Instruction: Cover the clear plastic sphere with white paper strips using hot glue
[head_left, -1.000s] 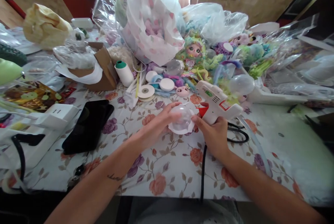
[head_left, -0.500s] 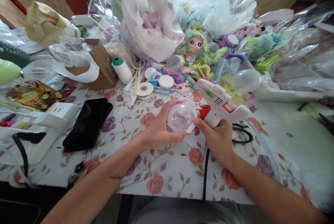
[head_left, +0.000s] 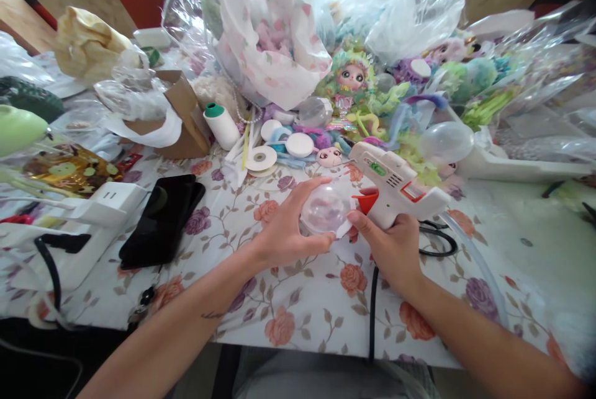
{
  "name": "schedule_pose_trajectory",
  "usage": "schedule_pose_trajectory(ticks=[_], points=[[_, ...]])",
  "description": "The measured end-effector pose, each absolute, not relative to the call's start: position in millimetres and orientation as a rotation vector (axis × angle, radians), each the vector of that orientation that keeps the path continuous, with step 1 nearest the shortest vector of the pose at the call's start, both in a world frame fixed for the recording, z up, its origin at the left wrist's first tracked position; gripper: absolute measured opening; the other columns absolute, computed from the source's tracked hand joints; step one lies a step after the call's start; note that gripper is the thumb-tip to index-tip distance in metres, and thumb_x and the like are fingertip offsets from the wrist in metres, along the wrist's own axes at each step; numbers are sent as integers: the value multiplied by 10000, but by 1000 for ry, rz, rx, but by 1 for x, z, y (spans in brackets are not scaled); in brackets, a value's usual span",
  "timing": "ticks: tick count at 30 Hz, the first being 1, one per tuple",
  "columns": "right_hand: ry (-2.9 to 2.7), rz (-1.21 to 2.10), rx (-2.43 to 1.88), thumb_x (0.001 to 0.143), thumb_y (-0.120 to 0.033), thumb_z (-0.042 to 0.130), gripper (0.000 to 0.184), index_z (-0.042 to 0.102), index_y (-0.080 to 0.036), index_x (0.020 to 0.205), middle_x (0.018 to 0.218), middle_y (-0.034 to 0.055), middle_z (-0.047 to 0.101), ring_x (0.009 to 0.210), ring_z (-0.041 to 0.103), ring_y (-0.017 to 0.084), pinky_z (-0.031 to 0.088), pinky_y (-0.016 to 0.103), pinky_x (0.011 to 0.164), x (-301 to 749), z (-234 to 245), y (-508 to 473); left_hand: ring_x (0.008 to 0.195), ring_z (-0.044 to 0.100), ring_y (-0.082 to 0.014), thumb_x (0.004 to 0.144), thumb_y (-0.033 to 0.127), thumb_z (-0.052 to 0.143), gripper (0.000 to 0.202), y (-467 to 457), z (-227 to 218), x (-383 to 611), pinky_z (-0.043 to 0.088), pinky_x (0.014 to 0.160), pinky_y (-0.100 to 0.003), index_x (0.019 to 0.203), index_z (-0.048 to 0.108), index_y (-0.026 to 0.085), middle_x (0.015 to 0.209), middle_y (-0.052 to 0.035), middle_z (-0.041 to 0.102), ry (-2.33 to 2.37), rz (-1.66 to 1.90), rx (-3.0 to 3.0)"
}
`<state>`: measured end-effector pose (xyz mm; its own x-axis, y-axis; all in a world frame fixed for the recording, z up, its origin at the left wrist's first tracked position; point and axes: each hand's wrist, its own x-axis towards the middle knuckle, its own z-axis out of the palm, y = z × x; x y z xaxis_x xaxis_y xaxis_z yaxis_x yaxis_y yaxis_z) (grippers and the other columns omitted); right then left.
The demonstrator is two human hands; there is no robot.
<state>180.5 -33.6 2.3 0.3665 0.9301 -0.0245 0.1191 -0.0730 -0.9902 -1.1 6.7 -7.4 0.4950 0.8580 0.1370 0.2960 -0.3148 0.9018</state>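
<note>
My left hand [head_left: 293, 222] curls its thumb and fingers round a clear plastic dome [head_left: 323, 210] above the flowered cloth. A narrow white strip [head_left: 344, 227] shows along the dome's right rim. In my right hand [head_left: 395, 247] is a white hot glue gun [head_left: 386, 179] with an orange trigger, its nozzle pointing up and left. The right thumb reaches the white strip at the rim. A clear glue stick [head_left: 470, 244] sticks out from the gun's rear end. The right hand's other fingers are partly hidden by the gun.
Behind the hands lie a ribbon spool [head_left: 261, 159], white discs [head_left: 298, 145], a thread cone [head_left: 220, 127] and a doll [head_left: 350, 79]. Phones [head_left: 158, 222] and a power strip [head_left: 69, 237] are at left. A black cable [head_left: 373, 312] hangs over the table's front edge.
The whole view has shifted slightly, so everything appears a little further right. Both hands keep their holds on the dome and the glue gun.
</note>
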Motion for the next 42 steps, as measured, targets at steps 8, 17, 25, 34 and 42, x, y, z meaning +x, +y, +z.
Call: schedule_pose_trajectory(ticks=[8, 17, 25, 34, 42], points=[[-994, 910, -1506, 645, -389, 799, 331, 645, -202, 871, 501, -53, 615, 450, 599, 165, 524, 293, 438, 181, 1, -34, 1211, 550, -310, 753, 346, 765, 774, 6, -11, -1, 432, 1066, -461, 1442, 412, 342, 1439, -72, 487, 936, 793, 1837], [-1038, 898, -1486, 671, -404, 788, 309, 647, -216, 870, 482, -57, 605, 441, 601, 170, 519, 300, 437, 181, 1, -35, 1172, 580, -318, 736, 368, 769, 745, 6, -10, 0, 461, 1025, -444, 1416, 464, 339, 1378, -64, 570, 1002, 829, 1894], [-1012, 919, -1485, 647, -382, 797, 289, 643, -223, 833, 499, -55, 619, 425, 576, 151, 528, 295, 451, 181, 2, -35, 1101, 615, -302, 733, 362, 773, 701, 5, -6, 0, 484, 982, -415, 1384, 514, 325, 1274, -53, 640, 1041, 836, 1896], [-983, 938, -1509, 645, -373, 777, 272, 635, -223, 823, 467, -62, 601, 406, 558, 145, 510, 283, 436, 180, 6, -34, 1111, 607, -287, 760, 410, 754, 705, 7, -6, 0, 488, 970, -399, 1402, 478, 320, 1370, -56, 577, 1052, 767, 1861], [-944, 967, -1504, 595, -356, 793, 339, 634, -215, 859, 439, -79, 576, 365, 526, 132, 483, 265, 392, 179, 8, -33, 1079, 606, -273, 746, 374, 733, 702, 6, -5, 1, 502, 947, -408, 1394, 473, 299, 1358, -62, 573, 1057, 756, 1850]])
